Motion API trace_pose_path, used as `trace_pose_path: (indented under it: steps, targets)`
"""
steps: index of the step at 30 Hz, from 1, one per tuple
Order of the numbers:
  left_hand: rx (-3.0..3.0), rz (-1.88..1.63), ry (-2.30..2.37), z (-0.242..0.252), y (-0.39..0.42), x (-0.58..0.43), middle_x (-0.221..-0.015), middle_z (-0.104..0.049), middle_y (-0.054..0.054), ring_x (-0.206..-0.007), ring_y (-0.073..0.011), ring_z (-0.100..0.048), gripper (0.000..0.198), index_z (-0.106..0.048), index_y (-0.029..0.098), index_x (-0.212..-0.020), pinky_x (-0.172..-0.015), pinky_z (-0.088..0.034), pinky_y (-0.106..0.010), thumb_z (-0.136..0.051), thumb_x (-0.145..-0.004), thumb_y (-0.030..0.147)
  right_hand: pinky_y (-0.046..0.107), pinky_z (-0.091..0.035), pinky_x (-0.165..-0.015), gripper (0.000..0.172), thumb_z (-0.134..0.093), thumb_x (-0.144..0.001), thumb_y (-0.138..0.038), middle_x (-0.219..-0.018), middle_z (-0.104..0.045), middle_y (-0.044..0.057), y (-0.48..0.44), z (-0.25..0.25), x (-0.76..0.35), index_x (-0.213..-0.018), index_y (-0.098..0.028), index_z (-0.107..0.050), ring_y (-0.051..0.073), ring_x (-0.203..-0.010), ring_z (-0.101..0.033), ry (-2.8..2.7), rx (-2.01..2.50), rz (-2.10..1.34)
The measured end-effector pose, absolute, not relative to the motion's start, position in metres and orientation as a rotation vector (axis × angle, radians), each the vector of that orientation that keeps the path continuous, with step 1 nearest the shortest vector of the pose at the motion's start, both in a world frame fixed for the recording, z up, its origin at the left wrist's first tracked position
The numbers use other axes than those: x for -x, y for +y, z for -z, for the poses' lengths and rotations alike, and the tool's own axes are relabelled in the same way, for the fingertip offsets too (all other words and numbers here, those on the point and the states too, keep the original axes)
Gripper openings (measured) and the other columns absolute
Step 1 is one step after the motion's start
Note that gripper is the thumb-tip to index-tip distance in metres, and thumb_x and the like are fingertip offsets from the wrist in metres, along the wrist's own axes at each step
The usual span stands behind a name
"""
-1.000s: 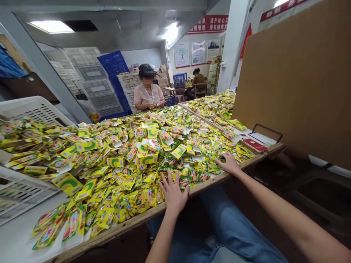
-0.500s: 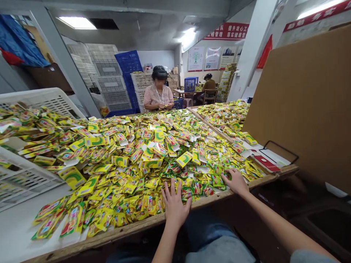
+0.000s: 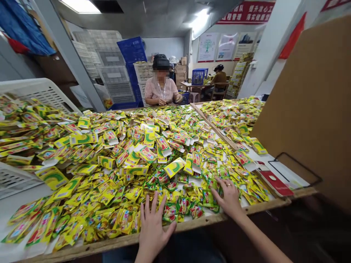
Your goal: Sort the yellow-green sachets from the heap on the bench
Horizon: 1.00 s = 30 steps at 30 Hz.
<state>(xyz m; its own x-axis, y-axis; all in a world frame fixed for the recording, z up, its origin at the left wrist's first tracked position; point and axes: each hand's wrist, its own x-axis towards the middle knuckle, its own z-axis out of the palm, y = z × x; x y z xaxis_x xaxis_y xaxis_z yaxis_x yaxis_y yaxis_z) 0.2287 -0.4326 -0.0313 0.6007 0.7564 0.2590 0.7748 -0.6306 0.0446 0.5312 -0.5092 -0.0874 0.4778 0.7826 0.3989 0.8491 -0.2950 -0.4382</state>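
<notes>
My left hand (image 3: 154,227) lies palm down with fingers spread on small yellow packets (image 3: 124,219) at the table's near edge. Just right of it, several green packets with a red fruit picture (image 3: 183,205) lie in a loose row. At the right end of that row is my right hand (image 3: 229,199), palm down, its fingers apart and curving over green packets (image 3: 210,197). Neither hand grips anything. Beyond them rises a heap of flat yellow boxes (image 3: 148,153), some with open white flaps.
White crates (image 3: 49,93) tip boxes in from the left. A wooden strip (image 3: 214,126) divides the table. At right are a red phone-like object (image 3: 275,182), a black wire stand (image 3: 298,166) and a cardboard sheet (image 3: 309,102). A co-worker (image 3: 161,87) sits across the table.
The view has shifted and tilted down. My right hand's fingers have come slightly further left over the green packets; my left hand stays spread. The co-worker's hands have moved apart.
</notes>
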Motion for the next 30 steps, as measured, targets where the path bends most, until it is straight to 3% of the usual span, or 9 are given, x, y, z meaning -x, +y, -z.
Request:
trace_pose_path:
  steps: [4,10,15,21,25,30]
  targets:
    - [2.721,0.406,-1.357,0.027,-0.44,-0.228,-0.147,-0.033,-0.009,-0.137,-0.0371,-0.02,0.066,-0.04,0.028,-0.138,-0.106,-0.022,-0.059,-0.056,-0.077,0.048,0.043,-0.044,-0.082,0.039,-0.05,-0.083,-0.042,-0.094,-0.059,0.013,-0.488,0.089,-0.538,-0.109,-0.016,-0.063,0.03,-0.095,-0.053,-1.501,2.057,0.038]
    - [2.606,0.638,-1.504,0.015,-0.435,-0.237,-0.129,-0.053,-0.009,-0.133,-0.0296,-0.032,0.038,-0.052,0.024,-0.124,-0.106,-0.028,-0.055,-0.05,-0.086,0.028,0.041,-0.043,-0.073,0.035,-0.046,-0.084,-0.046,-0.085,-0.057,0.011,-0.476,0.091,-0.54,-0.098,-0.02,-0.066,0.029,-0.084,-0.054,-1.486,2.019,-0.009]
    - [2.505,0.796,-1.612,-0.013,-0.406,-0.261,-0.114,-0.062,-0.009,-0.128,-0.0285,-0.039,0.026,-0.061,0.021,-0.108,-0.106,-0.032,-0.051,-0.047,-0.087,0.025,0.041,-0.042,-0.076,0.031,-0.044,-0.085,-0.049,-0.088,-0.06,0.012,-0.48,0.093,-0.539,-0.089,-0.021,-0.057,0.029,-0.084,-0.055,-1.322,1.892,-0.117]
    - [2.965,0.246,-1.515,-0.021,-0.385,-0.296,-0.097,-0.069,-0.005,-0.093,-0.0174,-0.062,0.031,-0.066,0.021,-0.1,-0.087,-0.048,-0.031,-0.04,-0.087,0.01,0.04,-0.043,-0.076,0.036,-0.041,-0.087,-0.052,-0.088,-0.062,0.012,-0.483,0.091,-0.543,-0.098,-0.021,-0.054,0.028,-0.081,-0.057,-1.087,1.9,-0.063]
    - [3.044,0.05,-1.459,-0.014,-0.378,-0.308,-0.088,-0.069,-0.007,-0.084,-0.0208,-0.062,0.024,-0.069,0.019,-0.094,-0.077,-0.05,-0.033,-0.047,-0.085,0.013,0.043,-0.042,-0.082,0.039,-0.037,-0.089,-0.05,-0.093,-0.063,0.015,-0.482,0.086,-0.545,-0.101,-0.018,-0.055,0.03,-0.088,-0.057,-1.053,1.943,0.03]
    - [3.209,-0.081,-1.288,-0.015,-0.373,-0.316,-0.093,-0.069,-0.006,-0.088,-0.0206,-0.062,0.03,-0.069,0.02,-0.099,-0.08,-0.048,-0.032,-0.045,-0.085,0.009,0.038,-0.046,-0.074,0.037,-0.046,-0.087,-0.046,-0.09,-0.065,0.013,-0.488,0.08,-0.545,-0.107,-0.018,-0.059,0.027,-0.081,-0.06,-1.004,1.913,0.076]
